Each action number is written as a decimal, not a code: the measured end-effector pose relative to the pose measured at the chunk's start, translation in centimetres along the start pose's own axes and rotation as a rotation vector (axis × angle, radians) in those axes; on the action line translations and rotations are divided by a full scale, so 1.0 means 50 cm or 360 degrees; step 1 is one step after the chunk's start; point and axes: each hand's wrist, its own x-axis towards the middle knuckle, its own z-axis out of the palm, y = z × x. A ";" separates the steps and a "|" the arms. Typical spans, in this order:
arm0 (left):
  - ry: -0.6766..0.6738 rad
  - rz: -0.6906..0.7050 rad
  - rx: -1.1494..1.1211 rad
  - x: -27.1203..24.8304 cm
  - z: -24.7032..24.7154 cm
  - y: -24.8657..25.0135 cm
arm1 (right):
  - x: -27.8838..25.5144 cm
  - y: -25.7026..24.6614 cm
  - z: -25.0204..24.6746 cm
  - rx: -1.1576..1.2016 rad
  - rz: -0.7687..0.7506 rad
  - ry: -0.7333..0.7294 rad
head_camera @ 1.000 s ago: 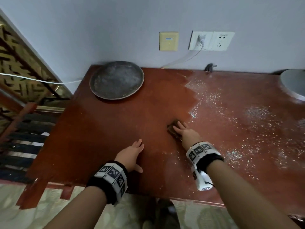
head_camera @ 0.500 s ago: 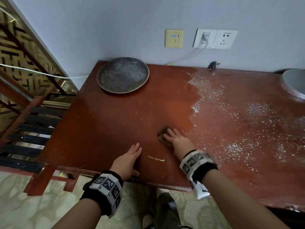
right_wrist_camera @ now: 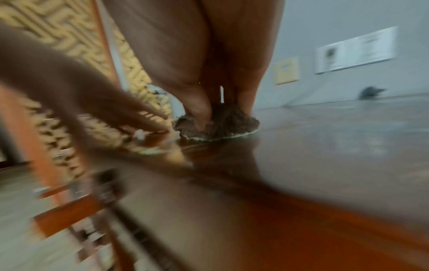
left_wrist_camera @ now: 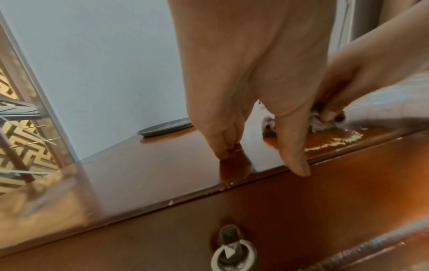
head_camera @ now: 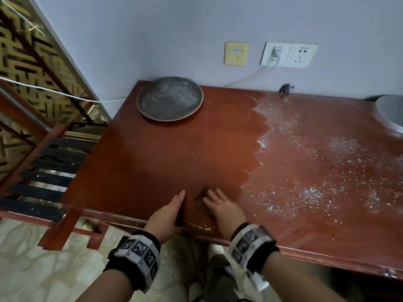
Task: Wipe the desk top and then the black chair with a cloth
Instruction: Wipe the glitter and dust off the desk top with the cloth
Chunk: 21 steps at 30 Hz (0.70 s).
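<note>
The red-brown desk top (head_camera: 163, 160) is shiny on its left half and speckled with white dust (head_camera: 316, 171) on its right half. Near the front edge my right hand (head_camera: 218, 203) presses a small dark bunched cloth (head_camera: 200, 199) onto the wood. Its thumb and fingers curl round the cloth (right_wrist_camera: 220, 126). Close to its left lies my left hand (head_camera: 172, 205), flat and open, fingertips on the desk (left_wrist_camera: 162, 165) and thumb at the front edge. A short line of pale crumbs (head_camera: 199, 226) lies between my wrists. No black chair is in view.
A round grey dish (head_camera: 169, 98) stands at the back left corner. A grey round object (head_camera: 390, 112) sits at the right edge, and a black plug (head_camera: 286, 88) lies by the wall. A red wooden frame (head_camera: 61, 225) stands left of the desk. A drawer knob (left_wrist_camera: 232, 256) is below the edge.
My right hand has dragged the cloth toward me and to the left, up to the front edge. My left hand has slid back until its thumb is at the edge.
</note>
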 end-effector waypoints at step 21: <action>0.0337 0.0012 -0.0181 -0.043 -0.004 -0.028 | 0.008 -0.027 -0.040 0.0236 0.0014 0.0083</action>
